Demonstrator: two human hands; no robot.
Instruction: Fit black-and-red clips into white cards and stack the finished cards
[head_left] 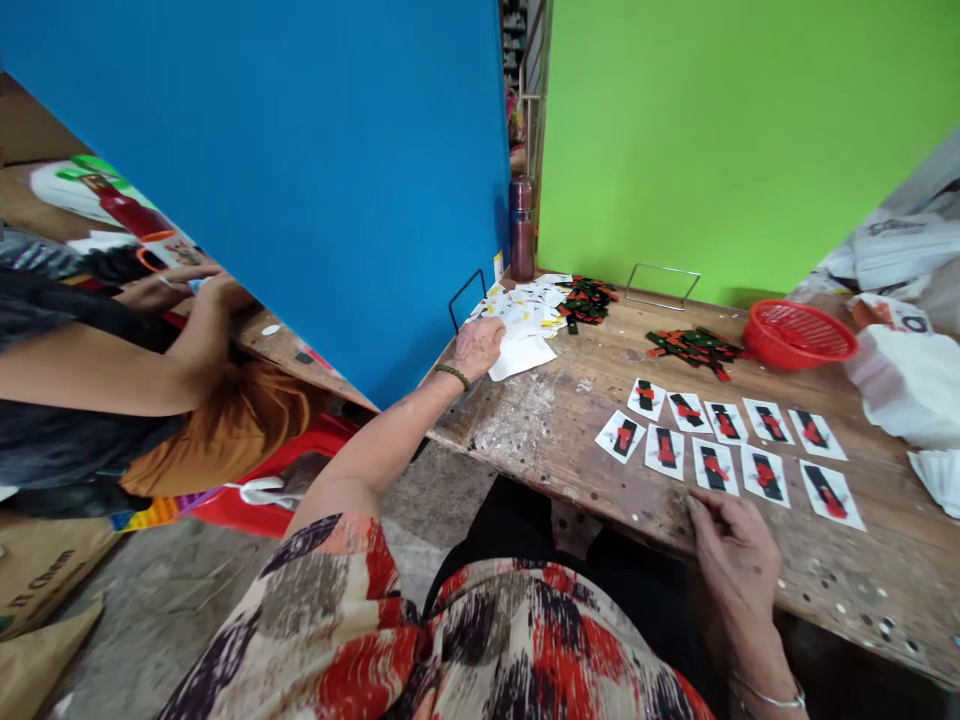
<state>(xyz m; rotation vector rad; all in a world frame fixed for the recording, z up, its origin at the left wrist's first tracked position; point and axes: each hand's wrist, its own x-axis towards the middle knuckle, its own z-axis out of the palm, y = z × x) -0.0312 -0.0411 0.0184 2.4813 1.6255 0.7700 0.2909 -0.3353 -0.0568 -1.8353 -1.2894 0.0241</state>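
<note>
My left hand (481, 348) rests on the near left side of a heap of white papers (525, 312); its fingertips touch the sheets, and whether they pinch one is hidden. My right hand (739, 550) is at the table's front edge, thumb and fingers drawn together below the cards; anything between them is too small to tell. Two rows of white cards (664, 452), each bearing black and red pieces, lie in front of it. One pile of dark green and orange pieces (589, 300) adjoins the papers; another pile (696, 347) lies behind the cards.
A red basket (801, 335) stands at the back right beside white bags (911, 385). A bottle (522, 230) stands in the back corner. Wire loops rise by the blue panel (300, 160) and green panel (720, 140). Another person's arms (150, 365) are at the left.
</note>
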